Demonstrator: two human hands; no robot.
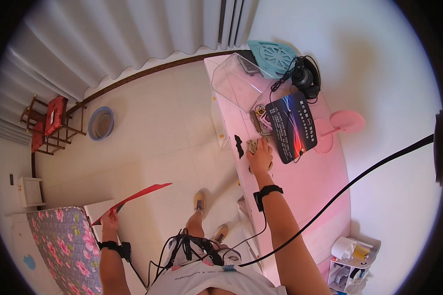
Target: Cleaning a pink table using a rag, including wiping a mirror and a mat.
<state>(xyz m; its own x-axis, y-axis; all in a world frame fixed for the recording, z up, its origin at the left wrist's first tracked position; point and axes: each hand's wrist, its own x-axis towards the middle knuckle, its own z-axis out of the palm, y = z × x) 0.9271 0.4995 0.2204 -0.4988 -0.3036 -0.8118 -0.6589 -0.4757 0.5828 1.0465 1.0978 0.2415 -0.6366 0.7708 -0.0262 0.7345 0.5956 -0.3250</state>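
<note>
With its fingers spread over it, my right hand (261, 156) presses a crumpled beige cloth (252, 146) onto the pink desk top (299, 195). Out over the floor on the left, my left hand (110, 220) grips a thin red sheet (140, 193) by one end, seen nearly edge-on. A black crumpled item (239, 146) lies close to the desk edge, left of the cloth. Right of my right hand is a dark printed mouse pad (293, 127) with a cable across it. Small items, among them a brown object (257, 121), lie above the cloth.
A clear plastic panel (240, 83), a teal laptop stand (273, 57) and black headphones (304, 78) fill the desk's far end. A pink round stand (323, 136) is by the wall. A black cable (336, 195) crosses the view. A basin (101, 124), chairs (55, 116) and a flowered bed (64, 247) are leftward.
</note>
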